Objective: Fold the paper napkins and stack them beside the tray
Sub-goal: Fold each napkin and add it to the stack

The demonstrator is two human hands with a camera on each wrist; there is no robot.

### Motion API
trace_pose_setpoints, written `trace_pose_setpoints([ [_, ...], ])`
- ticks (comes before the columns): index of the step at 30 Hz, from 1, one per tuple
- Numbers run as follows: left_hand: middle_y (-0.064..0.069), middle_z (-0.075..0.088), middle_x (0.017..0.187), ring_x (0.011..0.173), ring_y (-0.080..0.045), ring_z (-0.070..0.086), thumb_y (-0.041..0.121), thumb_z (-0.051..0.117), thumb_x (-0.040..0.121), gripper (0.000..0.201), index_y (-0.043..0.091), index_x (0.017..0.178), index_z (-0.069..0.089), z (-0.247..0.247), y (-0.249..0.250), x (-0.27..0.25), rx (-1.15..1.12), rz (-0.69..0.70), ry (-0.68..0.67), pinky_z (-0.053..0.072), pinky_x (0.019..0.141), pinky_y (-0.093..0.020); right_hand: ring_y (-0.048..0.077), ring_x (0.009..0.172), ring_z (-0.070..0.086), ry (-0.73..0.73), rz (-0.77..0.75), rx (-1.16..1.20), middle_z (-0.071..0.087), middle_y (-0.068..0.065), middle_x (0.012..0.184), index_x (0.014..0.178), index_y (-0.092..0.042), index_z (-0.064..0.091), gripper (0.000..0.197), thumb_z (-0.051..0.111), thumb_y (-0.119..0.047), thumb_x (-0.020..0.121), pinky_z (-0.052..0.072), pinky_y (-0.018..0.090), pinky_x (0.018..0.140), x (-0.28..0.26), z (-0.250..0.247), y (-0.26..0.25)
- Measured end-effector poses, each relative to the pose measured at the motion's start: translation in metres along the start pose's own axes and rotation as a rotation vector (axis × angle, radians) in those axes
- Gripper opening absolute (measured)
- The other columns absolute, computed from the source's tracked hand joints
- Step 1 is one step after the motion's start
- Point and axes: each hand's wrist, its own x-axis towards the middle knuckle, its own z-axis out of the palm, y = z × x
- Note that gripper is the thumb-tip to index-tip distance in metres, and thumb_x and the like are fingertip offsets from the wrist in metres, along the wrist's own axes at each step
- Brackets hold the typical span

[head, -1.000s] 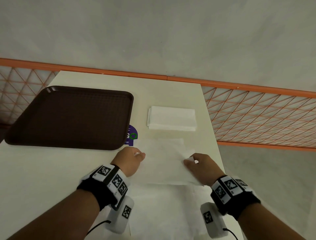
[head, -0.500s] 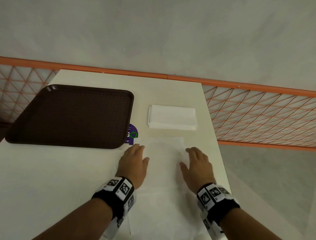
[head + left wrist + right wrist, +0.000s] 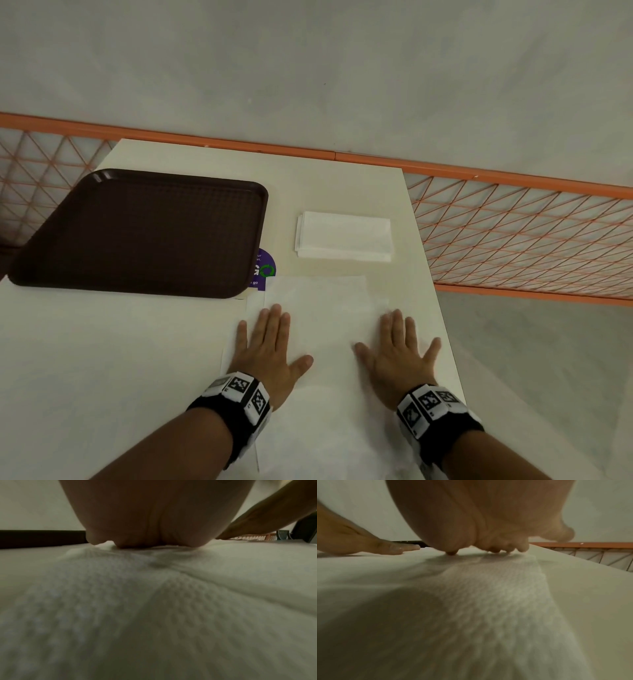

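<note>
A white paper napkin (image 3: 325, 315) lies folded over on the near right part of the table, on top of more white napkin sheets (image 3: 329, 435). My left hand (image 3: 270, 342) presses flat on its left side, fingers straight. My right hand (image 3: 400, 346) presses flat on its right side, fingers spread. Both wrist views show embossed napkin paper (image 3: 154, 608) (image 3: 479, 608) under a palm. A stack of folded napkins (image 3: 343, 236) lies farther back, right of the dark brown tray (image 3: 144, 233).
A purple sticker (image 3: 263, 270) shows on the cream table (image 3: 102, 359) at the tray's near right corner. The table's right edge runs just beside my right hand. An orange mesh railing (image 3: 513, 233) stands beyond the table's far and right sides.
Both hands let go of the napkin's far corners after bringing them over. They flattened and slid back towards me, spreading apart across the folded sheet.
</note>
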Motion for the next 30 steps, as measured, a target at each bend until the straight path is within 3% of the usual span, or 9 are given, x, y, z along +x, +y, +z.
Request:
trace_pose_setpoints([
  [3,-0.007,-0.011,0.154,0.141,-0.019,-0.001,0.072,-0.025,0.074,0.104,0.011,0.150,0.010,-0.008,0.005,-0.004,0.034,-0.058,0.015,-0.013,0.107,-0.046,0.020,0.150,-0.007,0.130,-0.273,-0.026,-0.002,0.000,0.163,0.154,-0.018,0.011,0.063,0.017,-0.050,0.100,-0.005,0.052,0.117,0.006,-0.014,-0.015],
  [8,-0.012,0.019,0.156,0.141,-0.025,0.027,0.070,-0.012,0.085,0.095,0.008,0.145,0.029,-0.010,0.007,-0.007,0.015,-0.037,-0.041,-0.009,0.107,-0.049,0.026,0.125,0.041,0.128,-0.389,-0.105,0.045,0.001,0.137,0.135,-0.020,0.043,0.051,0.042,-0.050,0.094,0.032,0.045,0.105,0.027,-0.036,-0.046],
  [12,-0.003,-0.043,0.141,0.137,-0.018,-0.032,0.076,-0.041,0.048,0.109,0.015,0.137,-0.030,-0.006,0.005,-0.003,0.040,-0.060,-0.048,-0.032,0.097,-0.053,0.027,0.111,0.056,-0.066,-0.300,-0.106,0.058,0.003,0.124,0.132,-0.022,0.042,0.050,0.054,-0.048,0.091,0.038,0.039,0.096,0.029,-0.060,-0.052],
  [16,-0.007,-0.035,0.151,0.144,-0.025,-0.023,0.071,0.011,0.089,0.089,0.011,0.148,-0.018,-0.014,0.017,-0.005,0.082,-0.106,-0.014,-0.011,0.112,-0.060,0.028,0.106,0.060,0.011,-0.435,-0.226,0.059,0.006,0.120,0.127,-0.020,0.049,0.033,0.050,-0.029,0.095,0.047,0.037,0.088,0.009,-0.064,-0.056],
  [20,-0.007,-0.018,0.159,0.146,-0.031,-0.018,0.057,0.043,0.092,0.081,0.017,0.152,0.004,-0.038,0.026,-0.002,0.058,-0.056,0.004,-0.002,0.113,-0.061,0.028,0.097,0.061,0.088,-0.637,-0.232,0.060,0.004,0.110,0.118,-0.019,0.056,0.023,0.050,-0.019,0.095,0.044,0.035,0.077,-0.015,-0.065,-0.056],
  [23,0.003,0.032,0.148,0.144,-0.022,0.019,0.040,0.053,0.092,0.041,0.028,0.130,0.045,-0.058,0.020,-0.002,-0.068,0.025,0.050,0.002,0.116,-0.055,0.019,0.095,0.059,0.065,-0.662,0.054,0.064,-0.003,0.105,0.108,-0.025,0.064,0.019,0.056,-0.025,0.091,0.047,0.031,0.081,-0.024,-0.071,-0.037],
  [25,0.008,0.059,0.116,0.116,-0.015,0.053,0.035,0.057,0.090,0.019,0.027,0.107,0.061,-0.069,0.010,-0.004,-0.246,0.088,0.085,0.027,0.112,-0.040,0.006,0.083,0.060,0.058,-0.552,0.391,0.068,-0.008,0.090,0.091,-0.026,0.070,0.007,0.067,-0.022,0.085,0.048,0.024,0.076,-0.021,-0.075,-0.016],
  [28,0.003,0.070,0.087,0.081,-0.015,0.066,0.028,0.069,0.082,0.012,0.019,0.088,0.069,-0.083,-0.005,-0.001,-0.561,0.114,-0.027,0.051,0.074,-0.027,0.008,0.070,0.063,-0.028,-0.281,1.009,0.071,-0.003,0.078,0.078,-0.020,0.071,0.012,0.080,-0.013,0.075,0.051,0.024,0.065,-0.018,-0.075,0.010],
  [30,0.002,0.074,0.082,0.075,-0.014,0.069,0.023,0.074,0.080,0.008,0.018,0.085,0.072,-0.089,-0.010,0.002,-0.814,0.088,-0.065,0.056,0.070,-0.027,0.020,0.070,0.066,-0.119,-0.148,1.336,0.073,0.007,0.085,0.087,-0.013,0.071,0.020,0.082,-0.008,0.071,0.051,0.030,0.059,-0.015,-0.068,0.016],
])
